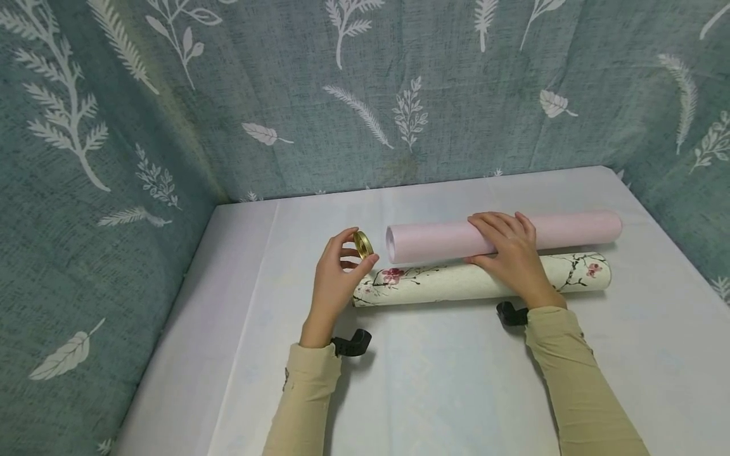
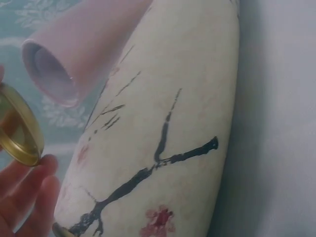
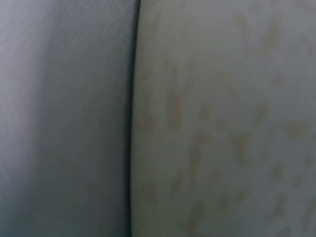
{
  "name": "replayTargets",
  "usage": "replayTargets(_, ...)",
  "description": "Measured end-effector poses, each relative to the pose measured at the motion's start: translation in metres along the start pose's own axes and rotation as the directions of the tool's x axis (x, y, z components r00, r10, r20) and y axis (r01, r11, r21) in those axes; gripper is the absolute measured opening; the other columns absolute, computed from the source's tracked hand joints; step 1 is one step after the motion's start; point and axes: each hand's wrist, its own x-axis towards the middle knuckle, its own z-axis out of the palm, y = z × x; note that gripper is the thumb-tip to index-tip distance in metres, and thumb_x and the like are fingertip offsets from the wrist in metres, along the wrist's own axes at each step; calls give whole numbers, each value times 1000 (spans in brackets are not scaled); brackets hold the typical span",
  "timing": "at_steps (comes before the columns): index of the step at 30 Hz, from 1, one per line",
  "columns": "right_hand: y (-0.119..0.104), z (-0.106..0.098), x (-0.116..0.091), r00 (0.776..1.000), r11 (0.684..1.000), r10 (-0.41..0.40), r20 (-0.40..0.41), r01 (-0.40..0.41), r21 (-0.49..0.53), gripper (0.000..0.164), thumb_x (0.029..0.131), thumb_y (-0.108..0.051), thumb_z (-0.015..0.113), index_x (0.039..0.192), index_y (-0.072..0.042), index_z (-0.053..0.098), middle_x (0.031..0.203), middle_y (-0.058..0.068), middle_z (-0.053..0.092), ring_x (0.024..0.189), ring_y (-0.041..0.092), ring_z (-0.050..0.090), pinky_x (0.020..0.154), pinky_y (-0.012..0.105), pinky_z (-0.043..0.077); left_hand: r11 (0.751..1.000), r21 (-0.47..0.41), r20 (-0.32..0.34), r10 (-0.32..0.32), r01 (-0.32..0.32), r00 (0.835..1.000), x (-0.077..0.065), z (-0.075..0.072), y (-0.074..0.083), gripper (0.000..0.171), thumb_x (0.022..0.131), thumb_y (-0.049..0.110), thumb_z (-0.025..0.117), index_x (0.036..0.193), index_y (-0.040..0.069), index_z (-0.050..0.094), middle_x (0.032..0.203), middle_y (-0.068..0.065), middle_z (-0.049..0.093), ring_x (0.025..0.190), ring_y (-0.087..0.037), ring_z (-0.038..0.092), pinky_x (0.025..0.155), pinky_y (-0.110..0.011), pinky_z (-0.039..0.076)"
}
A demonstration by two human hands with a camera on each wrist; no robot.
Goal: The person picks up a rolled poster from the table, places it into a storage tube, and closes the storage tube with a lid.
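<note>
My left hand (image 1: 332, 282) pinches a round gold lid (image 1: 362, 245) by its edge, between thumb and fingertips. The gold lid (image 2: 24, 126) shows its hollow side in the left wrist view. Just right of it is the open end of a pale pink paper roll (image 1: 433, 240). My right hand (image 1: 510, 256) grips this roll near its middle, fingers over the top and thumb on the near side. Closer to me, alongside the roll, lies a cream tube with blossom branches (image 1: 445, 283). In the right wrist view, only the cream tube (image 3: 222, 118) and cloth show, blurred.
Both rolls lie on a table with a white cloth (image 1: 445, 380). A green curtain with white leaves (image 1: 388, 63) hangs behind and along both sides. Each wrist carries a small black camera mount (image 1: 353, 342).
</note>
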Motion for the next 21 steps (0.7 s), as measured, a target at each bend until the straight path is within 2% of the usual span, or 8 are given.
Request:
replayTargets(4, 0, 1, -1, 1000, 1000, -8, -5, 8, 0, 74, 57, -31, 82, 124, -19, 53, 124, -1, 51, 117, 23, 39, 101, 50, 13, 999, 38, 13, -14, 14, 1000, -1, 4, 3, 59, 77, 49, 62, 129, 31, 41, 118, 6, 46, 91, -10, 53, 70, -27, 48)
replayTargets(8, 0, 1, -3, 1000, 1000, -7, -4, 7, 5, 75, 57, -31, 82, 125, -20, 53, 124, -1, 51, 117, 24, 39, 100, 50, 14, 998, 52, 65, -29, 25, 998, -1, 9, 7, 61, 77, 52, 60, 130, 27, 41, 120, 7, 45, 93, -9, 53, 69, -25, 48)
replayTargets(15, 2, 2, -2, 1000, 1000, -18, -12, 18, 4, 75, 57, -32, 82, 125, -20, 52, 125, -1, 50, 117, 24, 39, 100, 50, 14, 997, 56, 130, -60, 53, 990, 0, 13, 15, 64, 76, 56, 58, 131, 29, 40, 117, 9, 49, 94, -6, 53, 70, -24, 48)
replayTargets(18, 2, 2, -2, 1000, 1000, -16, -20, 16, 8, 74, 57, -32, 82, 125, -20, 53, 125, -1, 50, 117, 24, 39, 100, 49, 15, 997, 60, 147, -65, 57, 987, 0, 13, 18, 63, 76, 56, 59, 130, 29, 42, 116, 9, 51, 93, -7, 54, 70, -25, 48)
replayTargets(21, 2, 2, -1, 1000, 1000, -15, -13, 15, 7, 74, 57, -33, 82, 124, -20, 53, 124, -2, 51, 116, 24, 40, 100, 49, 15, 993, 71, 162, -101, 90, 982, 1, 13, 20, 63, 74, 57, 60, 129, 30, 43, 113, 9, 52, 89, -10, 56, 68, -27, 48)
